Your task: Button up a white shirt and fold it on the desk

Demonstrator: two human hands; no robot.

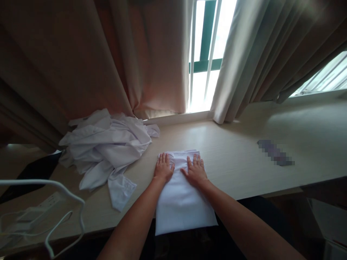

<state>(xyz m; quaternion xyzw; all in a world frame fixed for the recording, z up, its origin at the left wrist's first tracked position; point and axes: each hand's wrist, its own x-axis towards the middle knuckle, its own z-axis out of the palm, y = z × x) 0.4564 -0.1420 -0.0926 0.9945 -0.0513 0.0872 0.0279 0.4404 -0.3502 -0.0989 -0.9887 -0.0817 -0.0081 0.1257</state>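
Note:
A white garment (184, 206), folded into a long rectangle, lies on the pale wooden desk (230, 151), and its near end hangs over the front edge. Flat on its far left part rests my left hand (164, 168), fingers stretched forward. My right hand (195, 169) presses on the far right part with its fingers spread. Slight creases run across the cloth between the hands. To the left, a loose heap of white shirts (108, 141) sits crumpled, one sleeve pointing toward the desk's front edge.
A white power strip (40, 209) with cables lies at the lower left, and a thick white cable (67, 191) loops in front of it. A blurred-out flat item (275, 152) lies on the right. Curtains (162, 54) hang behind the desk, beside a barred window (206, 54).

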